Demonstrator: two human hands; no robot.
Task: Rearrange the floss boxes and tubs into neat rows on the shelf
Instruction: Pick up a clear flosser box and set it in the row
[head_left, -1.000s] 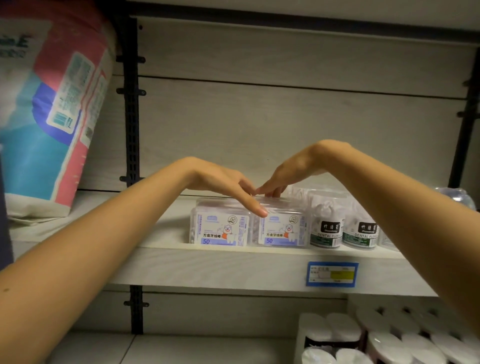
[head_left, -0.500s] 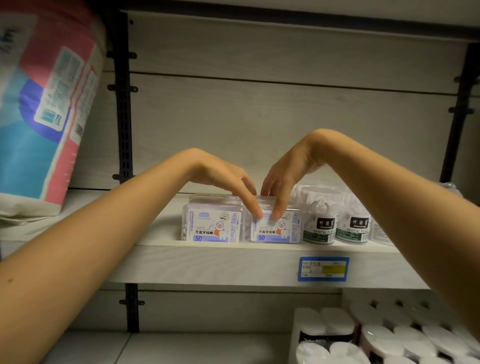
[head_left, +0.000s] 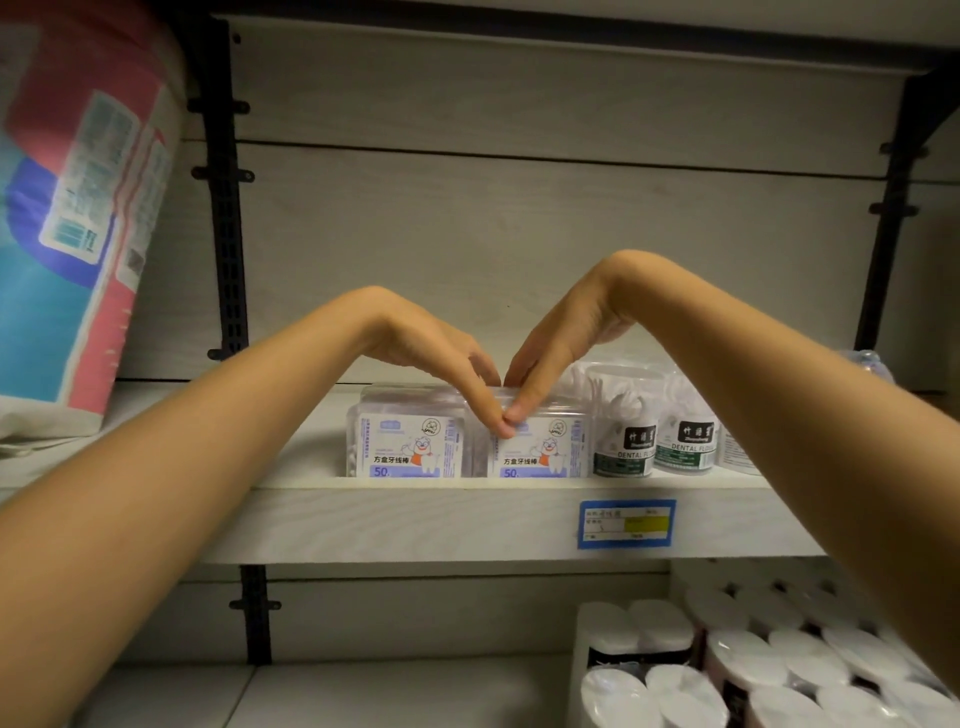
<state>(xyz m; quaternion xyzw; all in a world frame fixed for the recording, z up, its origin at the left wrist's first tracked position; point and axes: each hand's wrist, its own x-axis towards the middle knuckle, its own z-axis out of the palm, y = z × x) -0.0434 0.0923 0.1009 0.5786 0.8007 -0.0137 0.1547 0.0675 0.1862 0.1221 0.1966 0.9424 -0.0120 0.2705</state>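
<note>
Clear plastic floss box (head_left: 537, 447) sits directly under both hands, left hand (head_left: 431, 348) and right hand (head_left: 566, 338), fingertips (head_left: 501, 423) meeting, pressed on its top front edge.

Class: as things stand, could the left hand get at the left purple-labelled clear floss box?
Probably yes. The left hand sits just above the left purple-labelled clear floss box, whose top and left side are uncovered.

Pale, matt wood-grain shelf (head_left: 415, 525) at centre frame carries clear glossy plastic boxes (head_left: 410, 441) with printed paper labels; clear plastic tubs (head_left: 623, 431) at right. Black perforated metal upright (head_left: 228, 249), upper left, beside a shiny plastic-wrapped pack (head_left: 78, 208).
</note>
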